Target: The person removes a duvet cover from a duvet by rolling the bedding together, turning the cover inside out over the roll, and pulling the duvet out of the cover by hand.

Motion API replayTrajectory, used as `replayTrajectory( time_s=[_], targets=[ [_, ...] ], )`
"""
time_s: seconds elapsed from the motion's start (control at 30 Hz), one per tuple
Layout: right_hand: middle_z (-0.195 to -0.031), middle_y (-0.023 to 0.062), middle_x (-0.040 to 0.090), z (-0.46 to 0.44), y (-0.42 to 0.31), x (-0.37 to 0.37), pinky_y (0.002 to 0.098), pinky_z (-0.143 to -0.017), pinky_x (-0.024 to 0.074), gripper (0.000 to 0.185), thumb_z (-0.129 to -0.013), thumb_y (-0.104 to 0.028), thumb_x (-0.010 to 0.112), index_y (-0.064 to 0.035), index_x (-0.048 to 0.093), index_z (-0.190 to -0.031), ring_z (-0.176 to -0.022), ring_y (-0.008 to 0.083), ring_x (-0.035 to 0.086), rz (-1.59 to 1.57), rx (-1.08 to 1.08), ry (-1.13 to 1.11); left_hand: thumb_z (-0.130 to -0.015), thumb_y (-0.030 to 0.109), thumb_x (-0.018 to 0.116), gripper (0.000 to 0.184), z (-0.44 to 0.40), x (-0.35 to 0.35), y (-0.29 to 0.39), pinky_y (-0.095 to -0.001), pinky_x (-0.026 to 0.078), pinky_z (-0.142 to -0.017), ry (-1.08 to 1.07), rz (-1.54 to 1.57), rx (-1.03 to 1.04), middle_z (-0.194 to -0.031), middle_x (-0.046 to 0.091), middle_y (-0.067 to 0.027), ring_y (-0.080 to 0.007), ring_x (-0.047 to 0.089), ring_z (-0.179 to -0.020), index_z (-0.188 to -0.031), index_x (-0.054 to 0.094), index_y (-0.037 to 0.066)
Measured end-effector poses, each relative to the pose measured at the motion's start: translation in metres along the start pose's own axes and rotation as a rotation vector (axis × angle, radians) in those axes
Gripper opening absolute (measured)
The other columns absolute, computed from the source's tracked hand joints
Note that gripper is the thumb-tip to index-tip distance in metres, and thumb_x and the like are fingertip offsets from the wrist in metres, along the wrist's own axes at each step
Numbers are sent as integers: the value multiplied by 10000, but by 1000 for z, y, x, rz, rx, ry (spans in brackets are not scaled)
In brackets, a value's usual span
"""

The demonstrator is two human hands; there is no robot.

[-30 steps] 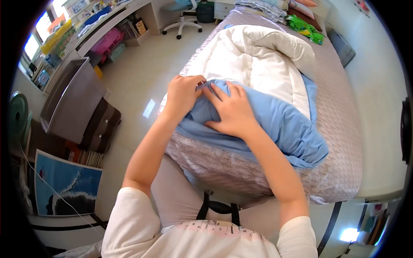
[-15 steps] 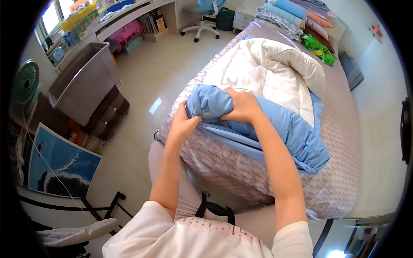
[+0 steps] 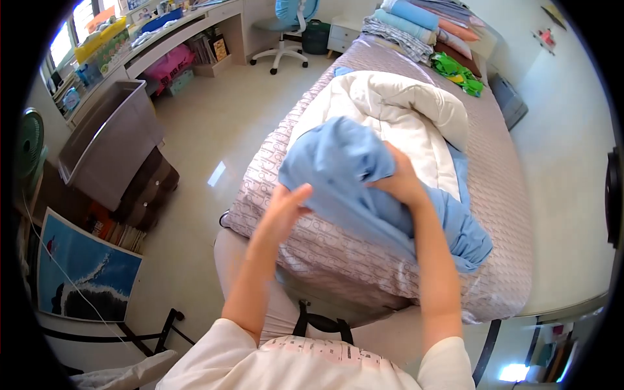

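Note:
A light blue duvet cover [image 3: 338, 156] is bunched and lifted at the near left of the bed, its raised part blurred by motion. My right hand [image 3: 403, 179] is closed on the cover's bunched edge. Just below the cover's left corner is my left hand [image 3: 285, 209], its thumb apart from the fingers and no cloth visibly gripped. A white quilt [image 3: 370, 97] lies beyond, its far right edge folded over in a thick roll. More of the blue cover runs from my right hand to the bed's right side.
The patterned bed [image 3: 500, 253] fills the middle. Folded bedding [image 3: 416, 32] and a green cloth [image 3: 458, 75] lie at its far end. A grey bin [image 3: 107, 149], a fan [image 3: 29, 140] and a poster [image 3: 88, 276] stand left. A blue chair [image 3: 286, 32] is beyond.
The bunched end of the blue cover has been raised and spread wider. My left hand has come off it and moved down; my right hand has shifted right with the cloth. The view has shifted slightly.

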State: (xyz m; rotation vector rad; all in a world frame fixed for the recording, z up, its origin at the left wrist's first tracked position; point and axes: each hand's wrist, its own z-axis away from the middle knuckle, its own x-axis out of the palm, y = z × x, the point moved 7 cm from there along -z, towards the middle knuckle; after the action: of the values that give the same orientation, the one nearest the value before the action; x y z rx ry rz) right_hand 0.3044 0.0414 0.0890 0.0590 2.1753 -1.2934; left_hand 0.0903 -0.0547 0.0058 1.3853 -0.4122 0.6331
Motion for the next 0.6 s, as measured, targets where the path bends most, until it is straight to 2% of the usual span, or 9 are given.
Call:
replayTrajectory(
  time_s=[0.03, 0.1, 0.2, 0.23, 0.3, 0.37, 0.47, 0.5, 0.6],
  targets=[
    [-1093, 83, 706, 1, 1, 12, 323, -923, 496, 703, -599, -215, 946, -43, 646, -1212, -1017, 184, 641, 1, 36, 12, -889, -15, 664, 539, 7, 6, -10, -371, 544, -886, 0, 2, -3, -1056, 658, -36, -149, 651, -936, -1375, 436, 34],
    [-1060, 82, 712, 0, 6, 21, 314, -902, 499, 677, -612, -241, 951, -41, 656, -1187, -984, 180, 645, 0, 70, 25, -886, 63, 742, 602, 19, 8, -17, -337, 521, -917, 95, -2, 105, -1263, 611, -78, -199, 633, -1096, -1405, 440, 21],
    [-996, 66, 719, -1, 17, 25, 304, -857, 503, 571, -656, -255, 931, -35, 680, -1119, -923, 166, 645, -93, 150, 21, -897, 81, 749, 520, 25, -5, -29, -292, 507, -920, 293, 81, 315, -1206, 636, -75, -182, 640, -1068, -1351, 504, 13],
    [-1018, 61, 709, -1, 18, 24, 297, -885, 488, 565, -700, -245, 901, -16, 664, -1160, -949, 154, 626, -77, 169, -3, -897, 81, 749, 520, 25, -8, -34, -292, 507, -920, 292, 80, 312, -1206, 636, -75, -182, 640, -1068, -1351, 504, 13],
    [-1040, 55, 699, -2, 14, 20, 290, -913, 473, 560, -745, -235, 872, 3, 649, -1201, -976, 143, 607, -58, 188, -22, -928, 40, 698, 380, 30, -8, -22, -286, 513, -910, 264, 23, 558, -1165, 652, -71, -162, 644, -1055, -1279, 553, 15],
    [-950, 70, 710, -3, 2, 11, 300, -811, 500, 427, -733, -249, 878, -28, 699, -1052, -888, 151, 637, -25, 129, 13, -939, 21, 674, 334, 30, -12, -22, -284, 520, -901, 232, 132, 530, -1153, 657, -67, -149, 647, -1042, -1254, 562, 18],
    [-964, 56, 706, 0, -29, -11, 294, -817, 503, 420, -750, -229, 857, -26, 692, -1079, -887, 132, 628, 12, -58, 21, -973, 16, 616, 138, 27, -5, -12, -285, 544, -863, 226, 328, 459, -1082, 666, -41, -117, 651, -974, -1095, 577, 65],
    [-984, 39, 697, 5, -35, -18, 282, -840, 499, 436, -759, -209, 842, -14, 679, -1113, -917, 114, 612, -208, 124, -32, -981, 31, 607, 89, 20, -15, -13, -288, 553, -831, 238, 408, 417, -1045, 662, -36, -120, 650, -954, -1027, 552, 85],
    [-1043, 30, 680, 11, -51, -43, 272, -875, 491, 568, -752, -270, 860, 10, 645, -1197, -994, 106, 594, -267, 57, -79, -999, 76, 594, 179, -13, -18, -6, -265, 548, -725, 341, 473, 348, -926, 637, -31, -119, 637, -882, -887, 463, 123]
  ],
)
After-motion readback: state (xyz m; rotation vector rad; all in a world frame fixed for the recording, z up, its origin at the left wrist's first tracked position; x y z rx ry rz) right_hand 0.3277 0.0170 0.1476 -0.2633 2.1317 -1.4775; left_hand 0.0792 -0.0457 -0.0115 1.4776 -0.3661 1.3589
